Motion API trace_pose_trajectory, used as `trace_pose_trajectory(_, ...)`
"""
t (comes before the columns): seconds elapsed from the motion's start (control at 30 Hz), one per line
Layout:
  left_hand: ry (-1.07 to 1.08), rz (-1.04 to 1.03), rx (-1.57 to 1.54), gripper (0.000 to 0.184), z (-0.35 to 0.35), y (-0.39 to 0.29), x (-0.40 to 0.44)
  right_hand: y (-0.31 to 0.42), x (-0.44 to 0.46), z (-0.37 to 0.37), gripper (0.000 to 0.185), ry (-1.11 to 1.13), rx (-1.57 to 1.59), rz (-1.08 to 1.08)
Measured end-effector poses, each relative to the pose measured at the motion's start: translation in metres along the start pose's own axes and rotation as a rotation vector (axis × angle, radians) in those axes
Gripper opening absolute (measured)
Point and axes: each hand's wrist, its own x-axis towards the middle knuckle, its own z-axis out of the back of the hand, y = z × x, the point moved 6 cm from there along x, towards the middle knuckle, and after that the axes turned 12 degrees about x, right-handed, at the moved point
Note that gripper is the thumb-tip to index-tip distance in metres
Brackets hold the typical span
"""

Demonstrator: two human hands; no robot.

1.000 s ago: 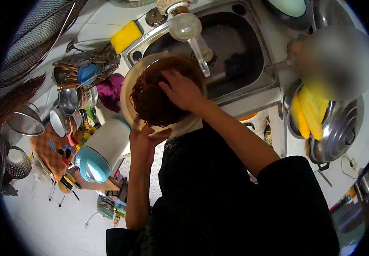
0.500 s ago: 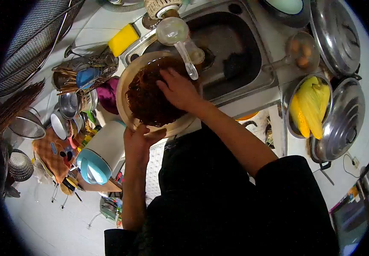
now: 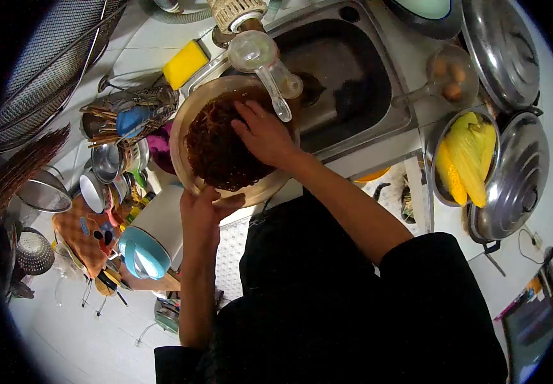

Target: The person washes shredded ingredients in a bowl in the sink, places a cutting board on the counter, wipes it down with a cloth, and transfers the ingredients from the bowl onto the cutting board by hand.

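A wide, light-coloured basin (image 3: 182, 163) sits at the near-left end of the sink. Dark reddish-brown, stringy strands (image 3: 222, 157) lie wet inside it; their kind I cannot make out. My right hand (image 3: 265, 136) rests on the strands with its fingers stretched out, holding nothing. At the near rim, my left hand (image 3: 201, 211) grips the basin, its thumb sticking out to the right. Part of its fingers is hidden. A clear plastic tap handle (image 3: 270, 80) hangs over the basin's far edge, close to my right hand.
The metal sink (image 3: 347, 77) lies beyond the basin, with a yellow sponge (image 3: 185, 64) at its left corner. Corn cobs (image 3: 463, 157) fill a bowl at right, near a pan of eggs (image 3: 452, 73) and large metal lids (image 3: 510, 173). Left stand chopsticks (image 3: 104, 121) and a blue-lidded container (image 3: 142, 253).
My right hand has shifted very slightly over the strands. The left hand keeps its place on the basin's rim. The whole view has moved a little.
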Motion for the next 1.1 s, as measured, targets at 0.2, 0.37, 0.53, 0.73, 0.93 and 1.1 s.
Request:
trace_pose_trajectory(0.2,0.015,-0.065,-0.005,0.039,0.005,0.004,0.004,-0.001,0.002,0.0,0.047,-0.046,0.025,0.054)
trace_pose_trajectory(0.37,-0.047,-0.018,0.041,0.039,0.004,-0.006,-0.001,0.003,0.003,0.002,0.046,-0.04,0.101,0.054)
trace_pose_trajectory(0.53,-0.088,0.029,-0.046,0.039,0.005,-0.009,-0.003,0.005,0.005,0.001,0.046,-0.034,0.134,0.055)
trace_pose_trajectory(0.73,-0.081,-0.047,-0.06,0.04,0.003,-0.013,0.0,0.006,0.009,0.001,0.045,-0.069,0.225,0.046)
trace_pose_trajectory(0.93,-0.096,-0.031,0.061,0.043,0.005,-0.014,0.004,-0.001,0.014,-0.003,0.046,-0.095,0.286,-0.007)
trace_pose_trajectory(1.1,-0.114,-0.04,-0.014,0.045,0.002,-0.021,0.001,0.009,0.018,-0.001,0.045,-0.113,0.311,0.036)
